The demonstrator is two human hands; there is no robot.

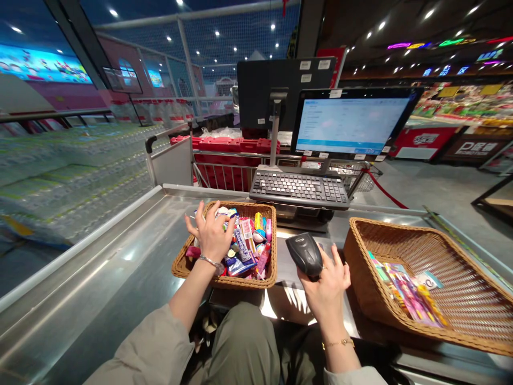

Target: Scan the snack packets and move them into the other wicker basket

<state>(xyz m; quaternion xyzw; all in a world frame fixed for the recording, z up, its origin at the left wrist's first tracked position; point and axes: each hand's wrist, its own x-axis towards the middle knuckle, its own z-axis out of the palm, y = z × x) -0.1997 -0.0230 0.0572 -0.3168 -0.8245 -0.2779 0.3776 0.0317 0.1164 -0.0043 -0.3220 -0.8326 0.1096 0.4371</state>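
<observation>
My left hand point(214, 235) is over a small wicker basket point(182, 267), palm down with its fingers spread. Its thumb side is close to the wrapped sweets point(242, 248) heaped in the basket; whether the fingertips touch any is hard to see. Blue, white, pink and yellow packets make up the heap. A black handheld barcode scanner point(305, 254) is in my right hand point(326, 289), between the two baskets, its rounded head pointing up and left. Right of that hand, a larger wicker basket point(360, 278) holds several colourful packets point(409, 294).
A keyboard point(300, 186) and a lit monitor point(348, 125) stand behind the baskets, beside a second screen's dark back point(280, 91). The metal counter point(112, 278) extends left. Beyond it are a cart point(172, 160) and stacked bottle packs point(72, 176).
</observation>
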